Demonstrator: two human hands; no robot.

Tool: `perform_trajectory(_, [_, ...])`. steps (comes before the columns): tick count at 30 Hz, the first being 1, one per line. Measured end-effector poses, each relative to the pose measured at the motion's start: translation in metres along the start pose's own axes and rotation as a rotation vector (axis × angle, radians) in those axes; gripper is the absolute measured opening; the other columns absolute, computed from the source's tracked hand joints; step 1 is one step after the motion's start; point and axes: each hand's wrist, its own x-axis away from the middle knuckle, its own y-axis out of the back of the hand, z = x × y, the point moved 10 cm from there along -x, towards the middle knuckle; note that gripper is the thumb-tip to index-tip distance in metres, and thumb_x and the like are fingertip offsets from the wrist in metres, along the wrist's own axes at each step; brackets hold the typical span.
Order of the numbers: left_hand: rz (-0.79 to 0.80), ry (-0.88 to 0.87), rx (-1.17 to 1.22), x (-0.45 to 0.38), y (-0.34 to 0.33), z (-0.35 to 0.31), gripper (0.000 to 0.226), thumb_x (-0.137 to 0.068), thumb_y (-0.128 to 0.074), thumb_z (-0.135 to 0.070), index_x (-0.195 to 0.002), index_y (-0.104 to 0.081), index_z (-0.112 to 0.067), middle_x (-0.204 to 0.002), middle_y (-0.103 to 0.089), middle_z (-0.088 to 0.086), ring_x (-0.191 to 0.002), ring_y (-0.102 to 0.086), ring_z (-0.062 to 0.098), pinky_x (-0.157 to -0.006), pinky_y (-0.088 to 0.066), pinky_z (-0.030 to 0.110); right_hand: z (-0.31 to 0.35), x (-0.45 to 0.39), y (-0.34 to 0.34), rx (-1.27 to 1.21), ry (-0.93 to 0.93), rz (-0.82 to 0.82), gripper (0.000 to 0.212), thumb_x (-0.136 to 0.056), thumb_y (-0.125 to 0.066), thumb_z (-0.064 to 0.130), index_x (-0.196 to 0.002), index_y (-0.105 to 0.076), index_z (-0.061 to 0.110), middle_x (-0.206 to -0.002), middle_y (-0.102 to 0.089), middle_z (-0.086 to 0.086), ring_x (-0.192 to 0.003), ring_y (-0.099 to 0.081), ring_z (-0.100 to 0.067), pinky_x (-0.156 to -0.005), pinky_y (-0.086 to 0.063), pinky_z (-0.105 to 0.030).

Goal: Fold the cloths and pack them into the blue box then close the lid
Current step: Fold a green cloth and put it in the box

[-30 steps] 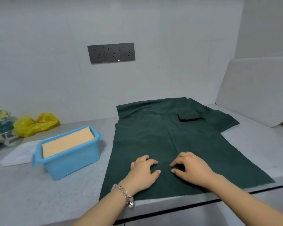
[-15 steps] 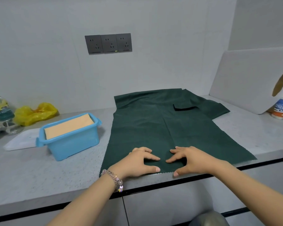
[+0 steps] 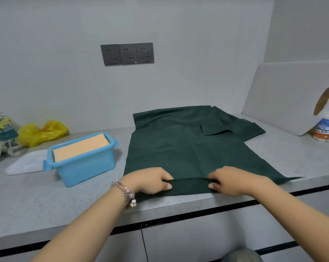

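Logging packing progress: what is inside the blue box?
A folded orange cloth fills the blue box almost to its rim. Anything beneath it is covered.

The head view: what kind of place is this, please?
Probably a home kitchen or utility counter. A speckled grey countertop runs along a plain wall with a triple power socket, cabinet doors sit below it, and a white cutting board leans in the corner beside a paper roll.

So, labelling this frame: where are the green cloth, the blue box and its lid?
green cloth (image 3: 178,144), head view, flat middle.
blue box (image 3: 86,168), head view, front wall.
lid (image 3: 25,164), head view, white top.
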Motion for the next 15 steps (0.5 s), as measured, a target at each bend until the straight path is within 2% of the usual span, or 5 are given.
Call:
perform_trajectory(4, [0.105, 0.035, -0.055, 0.007, 0.004, 0.004, 0.027, -0.092, -0.056, -0.029, -0.067, -0.052, -0.02, -0.062, -0.05, -0.009, -0.057, -0.045, 0.009, -0.059, -0.036, 0.024, -0.009, 0.006, 0.009, 0.018, -0.036, 0.133, 0.029, -0.097, -0.044, 0.034, -0.069, -0.044, 0.025, -0.07, -0.045, 0.012, -0.07, -0.047, -0.015, -0.055, -0.031, -0.021])
perform_trajectory(6, [0.21, 0.063, -0.019, 0.01, 0.0, 0.005, 0.023, -0.092, -0.058, -0.029, -0.07, -0.056, -0.021, -0.062, -0.055, -0.011, -0.055, -0.05, 0.006, -0.054, -0.04, 0.018, -0.011, 0.007, 0.007, 0.021, -0.054, 0.253, 0.027, -0.095, -0.046, 0.039, -0.073, -0.05, 0.024, -0.071, -0.048, 0.014, -0.067, -0.047, -0.009, -0.056, -0.032, -0.019])
perform_trajectory(9, [0.339, 0.121, 0.034, 0.01, 0.0, 0.009, 0.01, -0.092, -0.058, -0.026, -0.088, -0.065, -0.02, -0.076, -0.064, -0.006, -0.065, -0.058, 0.011, -0.06, -0.046, 0.017, -0.014, 0.003, 0.009, 0.05, -0.099, 0.385, 0.023, -0.09, -0.053, 0.046, -0.098, -0.064, 0.027, -0.075, -0.054, 0.016, -0.075, -0.052, -0.01, -0.058, -0.035, -0.018])
perform_trajectory(12, [0.181, 0.169, -0.2, -0.012, 0.025, 0.019, 0.013, -0.092, -0.056, -0.029, -0.092, -0.065, -0.019, -0.086, -0.063, -0.003, -0.074, -0.056, 0.016, -0.063, -0.043, 0.024, -0.019, -0.022, 0.031, 0.113, -0.141, 0.262, 0.033, -0.086, -0.059, 0.049, -0.101, -0.063, 0.02, -0.081, -0.056, 0.009, -0.081, -0.053, -0.017, -0.063, -0.037, -0.026])
perform_trajectory(15, [-0.103, 0.257, -0.336, -0.041, 0.045, 0.028, 0.021, -0.09, -0.05, -0.015, -0.104, -0.065, -0.012, -0.105, -0.065, 0.005, -0.092, -0.059, 0.025, -0.074, -0.046, 0.029, -0.026, -0.058, 0.057, 0.221, -0.211, -0.104, 0.036, -0.082, -0.064, 0.047, -0.106, -0.063, 0.02, -0.104, -0.064, 0.0, -0.098, -0.06, -0.023, -0.071, -0.037, -0.027])
